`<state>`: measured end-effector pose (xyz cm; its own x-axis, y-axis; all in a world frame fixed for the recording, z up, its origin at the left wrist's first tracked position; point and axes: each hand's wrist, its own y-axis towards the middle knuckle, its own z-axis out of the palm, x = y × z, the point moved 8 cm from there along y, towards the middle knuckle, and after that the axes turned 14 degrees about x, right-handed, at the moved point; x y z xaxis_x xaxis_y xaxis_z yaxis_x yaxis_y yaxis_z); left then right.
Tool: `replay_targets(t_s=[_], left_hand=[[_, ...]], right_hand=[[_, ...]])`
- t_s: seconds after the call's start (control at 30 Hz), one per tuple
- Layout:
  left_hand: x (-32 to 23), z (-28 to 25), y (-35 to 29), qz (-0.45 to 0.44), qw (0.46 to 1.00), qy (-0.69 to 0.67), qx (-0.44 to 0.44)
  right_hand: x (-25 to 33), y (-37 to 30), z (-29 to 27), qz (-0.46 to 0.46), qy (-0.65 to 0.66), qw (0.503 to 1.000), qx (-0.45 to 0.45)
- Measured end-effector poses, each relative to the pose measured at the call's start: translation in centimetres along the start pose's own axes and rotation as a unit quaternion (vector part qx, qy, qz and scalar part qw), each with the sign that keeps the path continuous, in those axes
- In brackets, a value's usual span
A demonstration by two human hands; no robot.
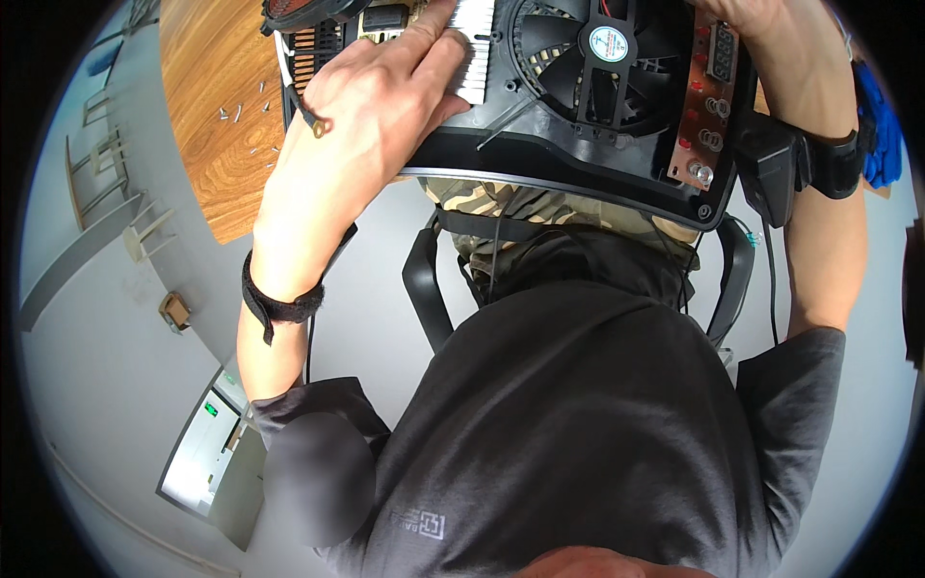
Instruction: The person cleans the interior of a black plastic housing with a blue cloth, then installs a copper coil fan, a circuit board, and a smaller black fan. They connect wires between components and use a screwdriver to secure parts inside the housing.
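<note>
An opened appliance with a black plastic housing [520, 149] lies at the table's edge in front of me, its inside showing. My left hand [371, 101] rests over its left part, fingers stretched across a white finned heat sink [473, 72] and a circuit board; the fingertips are partly cut off by the upper edge. A ring terminal [318, 128] on a dark wire lies against this hand. Right of the heat sink sits a black cooling fan [609, 72]. My right hand [737, 13] is beside the upper end of a copper-coloured control board [694, 144]; its fingers are out of view.
Several small screws [239, 113] are scattered on the wooden table [207, 87] at the left. A dark round coil [313, 10] shows at the upper left. A blue glove-like thing [879, 125] hangs at the far right. Black chair armrests [424, 284] flank my lap.
</note>
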<state>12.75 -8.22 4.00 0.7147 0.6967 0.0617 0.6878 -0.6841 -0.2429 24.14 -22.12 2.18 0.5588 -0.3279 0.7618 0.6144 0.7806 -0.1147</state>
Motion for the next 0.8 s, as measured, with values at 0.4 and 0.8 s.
replay_targets(t_s=[0.4,0.8], left_hand=[[0.7,1.2,-0.5,0.015,1.000,0.010,-0.025],[1.0,1.7,-0.6,0.022,0.999,0.020,-0.031]], right_hand=[[0.0,-0.1,-0.1,0.008,0.009,1.000,-0.008],[-0.4,0.4,-0.2,0.030,0.033,0.999,0.011]])
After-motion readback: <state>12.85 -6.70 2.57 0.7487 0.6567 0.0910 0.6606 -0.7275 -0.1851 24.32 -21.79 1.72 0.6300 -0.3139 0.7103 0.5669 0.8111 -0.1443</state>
